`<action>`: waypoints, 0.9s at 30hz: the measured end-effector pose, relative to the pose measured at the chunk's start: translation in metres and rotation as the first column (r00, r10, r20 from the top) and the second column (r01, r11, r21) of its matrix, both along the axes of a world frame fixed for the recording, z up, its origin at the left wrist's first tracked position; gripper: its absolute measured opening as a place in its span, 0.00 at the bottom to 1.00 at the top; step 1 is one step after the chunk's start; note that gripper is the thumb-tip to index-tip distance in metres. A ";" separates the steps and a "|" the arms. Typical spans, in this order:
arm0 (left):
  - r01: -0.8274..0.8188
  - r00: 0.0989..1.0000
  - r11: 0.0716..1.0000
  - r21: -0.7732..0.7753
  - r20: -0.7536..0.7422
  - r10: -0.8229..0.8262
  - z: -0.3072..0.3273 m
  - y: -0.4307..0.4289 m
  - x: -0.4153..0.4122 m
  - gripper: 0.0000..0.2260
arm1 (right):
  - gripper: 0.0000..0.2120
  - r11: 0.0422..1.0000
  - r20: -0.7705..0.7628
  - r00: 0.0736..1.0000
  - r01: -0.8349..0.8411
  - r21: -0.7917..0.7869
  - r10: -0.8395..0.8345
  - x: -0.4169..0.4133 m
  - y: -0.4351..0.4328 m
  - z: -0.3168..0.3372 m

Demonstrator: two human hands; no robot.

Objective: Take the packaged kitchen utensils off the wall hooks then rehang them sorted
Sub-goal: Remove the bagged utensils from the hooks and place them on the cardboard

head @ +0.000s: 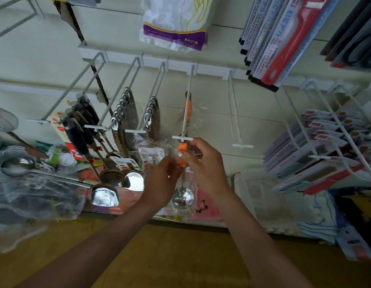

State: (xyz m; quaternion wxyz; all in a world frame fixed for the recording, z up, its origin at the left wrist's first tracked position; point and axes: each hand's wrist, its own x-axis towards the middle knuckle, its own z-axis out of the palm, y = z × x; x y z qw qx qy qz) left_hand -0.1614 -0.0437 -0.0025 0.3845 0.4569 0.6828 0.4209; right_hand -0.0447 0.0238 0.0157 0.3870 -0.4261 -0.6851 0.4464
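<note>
While both hands meet at the middle of the frame, the packaged orange-handled ladle [183, 196] hangs upright between them. Its orange handle end sits just below the crossbar tip of the white wall hook [186, 119]; whether it is threaded on cannot be told. The right hand [204, 163] pinches the handle top between thumb and curled fingers. The left hand [161, 180] pinches the clear wrapper on the handle's left side (its fingertips are mostly hidden). The steel bowl hangs below both hands. Another orange-handled utensil [188, 107] hangs farther back on that hook. Packaged steel ladles [118, 129] hang on the hooks left of centre, and carded packs [317, 142] hang at the right.
</note>
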 end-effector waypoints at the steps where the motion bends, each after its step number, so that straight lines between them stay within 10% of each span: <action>1: 0.013 1.000 1.000 -0.006 0.027 -0.013 0.001 0.000 0.000 0.10 | 0.08 1.000 0.001 1.000 -0.003 -0.001 0.003 0.000 -0.001 0.001; 27: -0.255 0.966 0.966 -0.033 -0.054 0.253 -0.021 -0.102 -0.137 0.01 | 0.09 0.945 0.075 0.942 -0.327 -0.020 0.328 -0.147 -0.082 -0.003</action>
